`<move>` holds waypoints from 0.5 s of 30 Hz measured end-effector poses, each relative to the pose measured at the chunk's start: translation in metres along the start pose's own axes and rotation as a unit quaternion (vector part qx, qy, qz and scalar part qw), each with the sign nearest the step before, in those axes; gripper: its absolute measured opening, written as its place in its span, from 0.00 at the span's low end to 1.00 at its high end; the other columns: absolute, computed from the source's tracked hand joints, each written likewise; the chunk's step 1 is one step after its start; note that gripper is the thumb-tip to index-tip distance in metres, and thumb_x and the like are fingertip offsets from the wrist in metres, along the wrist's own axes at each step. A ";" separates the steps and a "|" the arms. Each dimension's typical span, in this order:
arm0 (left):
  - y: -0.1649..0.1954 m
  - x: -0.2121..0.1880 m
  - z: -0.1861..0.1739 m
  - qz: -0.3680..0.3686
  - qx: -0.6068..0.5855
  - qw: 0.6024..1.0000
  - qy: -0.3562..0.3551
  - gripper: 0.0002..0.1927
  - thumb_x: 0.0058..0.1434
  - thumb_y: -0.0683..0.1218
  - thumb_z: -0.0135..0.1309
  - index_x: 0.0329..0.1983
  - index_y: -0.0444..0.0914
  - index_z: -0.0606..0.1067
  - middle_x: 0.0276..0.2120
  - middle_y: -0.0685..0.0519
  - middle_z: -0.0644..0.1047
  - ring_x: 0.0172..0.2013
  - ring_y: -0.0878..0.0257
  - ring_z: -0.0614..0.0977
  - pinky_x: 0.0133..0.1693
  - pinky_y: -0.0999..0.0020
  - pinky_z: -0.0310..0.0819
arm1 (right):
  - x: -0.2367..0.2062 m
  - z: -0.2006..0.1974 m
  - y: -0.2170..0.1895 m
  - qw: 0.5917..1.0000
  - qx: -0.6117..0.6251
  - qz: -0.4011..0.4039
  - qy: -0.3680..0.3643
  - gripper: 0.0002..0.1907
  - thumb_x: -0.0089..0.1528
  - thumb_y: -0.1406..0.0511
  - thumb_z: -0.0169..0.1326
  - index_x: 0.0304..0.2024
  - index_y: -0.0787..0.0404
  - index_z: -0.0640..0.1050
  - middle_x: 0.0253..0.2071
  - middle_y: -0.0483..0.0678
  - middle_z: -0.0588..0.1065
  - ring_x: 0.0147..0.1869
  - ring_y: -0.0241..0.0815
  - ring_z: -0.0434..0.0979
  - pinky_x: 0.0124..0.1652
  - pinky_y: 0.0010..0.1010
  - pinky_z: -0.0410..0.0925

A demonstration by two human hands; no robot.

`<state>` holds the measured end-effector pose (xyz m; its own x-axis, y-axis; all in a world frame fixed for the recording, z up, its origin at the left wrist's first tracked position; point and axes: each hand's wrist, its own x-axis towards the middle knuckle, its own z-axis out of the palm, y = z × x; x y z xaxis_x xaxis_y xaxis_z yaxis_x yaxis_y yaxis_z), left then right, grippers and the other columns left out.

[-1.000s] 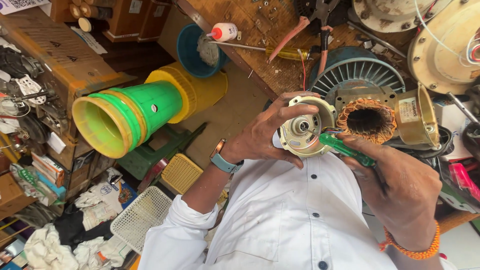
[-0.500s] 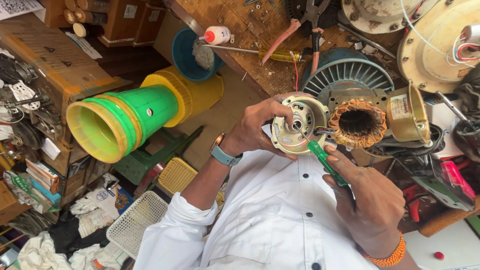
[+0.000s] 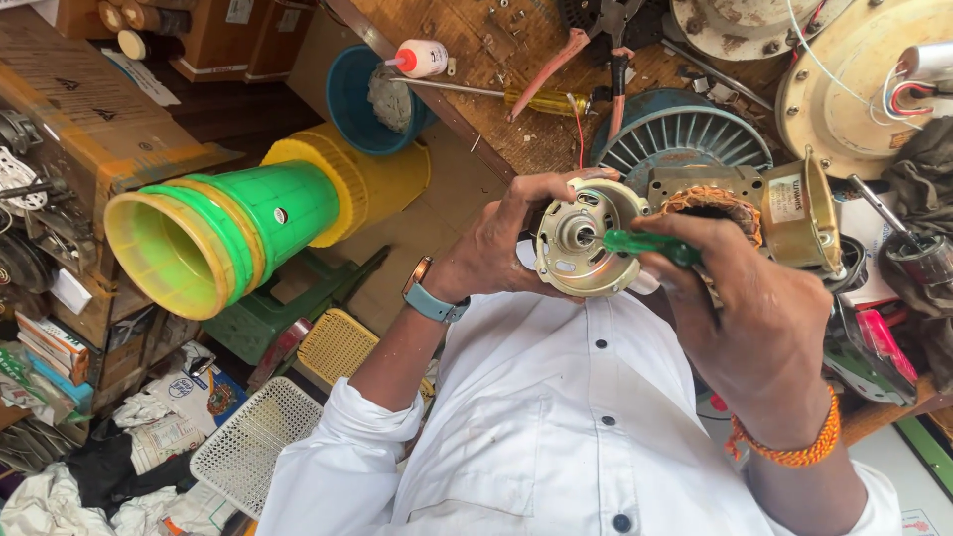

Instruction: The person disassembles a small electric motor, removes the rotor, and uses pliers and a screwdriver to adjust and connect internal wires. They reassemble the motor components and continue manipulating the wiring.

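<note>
— What does each hand hold?

— My left hand point(image 3: 501, 248) grips the round metal motor cover point(image 3: 578, 238) by its rim, held up over my chest. My right hand point(image 3: 754, 318) is closed on a green-handled screwdriver point(image 3: 650, 244), tip at the cover's centre hub.

— What surrounds it?

— Just behind the cover sits the copper winding point(image 3: 717, 203) in its housing, and beyond that a blue finned casing point(image 3: 685, 134) on the bench point(image 3: 496, 60). Red-handled pliers point(image 3: 586, 50) lie further back. A green and yellow cone point(image 3: 233, 233) stands well apart, to the left.
</note>
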<state>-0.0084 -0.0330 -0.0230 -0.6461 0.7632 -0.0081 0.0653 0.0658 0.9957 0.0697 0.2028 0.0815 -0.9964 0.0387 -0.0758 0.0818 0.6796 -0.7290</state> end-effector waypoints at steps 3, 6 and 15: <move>-0.005 -0.003 0.002 0.015 -0.060 0.998 -0.015 0.52 0.54 0.45 0.77 0.72 0.45 0.53 0.70 0.45 0.65 0.67 0.56 0.74 0.70 0.60 0.71 | 0.014 -0.004 -0.007 1.000 -0.002 -0.017 -0.009 0.11 0.68 0.64 0.61 0.52 0.59 0.78 0.42 0.48 0.81 0.36 0.45 0.81 0.34 0.33 0.69; -0.009 -0.005 0.001 -0.003 -0.066 0.998 -0.025 0.57 0.50 0.44 0.78 0.75 0.45 0.51 0.72 0.42 0.64 0.68 0.52 0.72 0.71 0.56 0.68 | 0.027 -0.008 -0.012 0.999 0.024 -0.034 -0.011 0.11 0.65 0.66 0.60 0.48 0.62 0.77 0.38 0.51 0.79 0.32 0.47 0.80 0.31 0.34 0.69; -0.017 -0.002 0.000 0.047 -0.074 0.996 -0.035 0.55 0.53 0.44 0.78 0.74 0.53 0.52 0.71 0.43 0.63 0.70 0.52 0.71 0.70 0.58 0.73 | 0.045 -0.015 -0.005 0.997 0.039 -0.016 -0.070 0.10 0.65 0.67 0.61 0.47 0.63 0.77 0.33 0.52 0.79 0.25 0.44 0.77 0.26 0.33 0.67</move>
<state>-0.0077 -0.0357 -0.0396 -0.5868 0.8052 0.0849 0.0076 -0.0994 0.9950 0.0245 0.2126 0.0920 -0.9859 -0.0895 -0.1415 0.0562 0.6192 -0.7832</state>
